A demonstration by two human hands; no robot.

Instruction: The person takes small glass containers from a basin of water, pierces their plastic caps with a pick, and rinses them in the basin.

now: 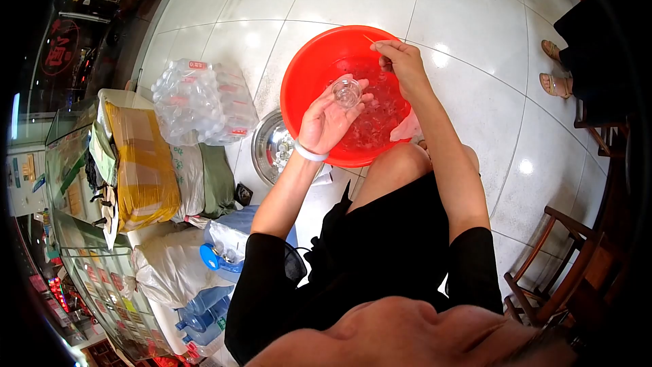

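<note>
A small clear glass cup (347, 92) rests in my left hand (328, 119), palm up over the left part of a large red basin (309, 61). My fingers curve round the cup's underside. Above the basin's right side, my right hand (402, 64) pinches a thin, light-brown stick (368, 39) between thumb and fingertips, its tip pointing up and left. Inside the basin lie many small clear pieces (373, 119), too blurred to tell apart. A pinkish-white cloth or bag (406, 128) hangs at the basin's lower right rim, near my knee.
Left of the basin stands a metal bowl (261, 146) with small shiny items. Plastic-wrapped bottles (204, 102), a taped box (142, 163), blue water jugs (204, 312) and a glass cabinet (102, 285) line the left. A person's feet (557, 85) and a wooden chair (553, 265) are at right.
</note>
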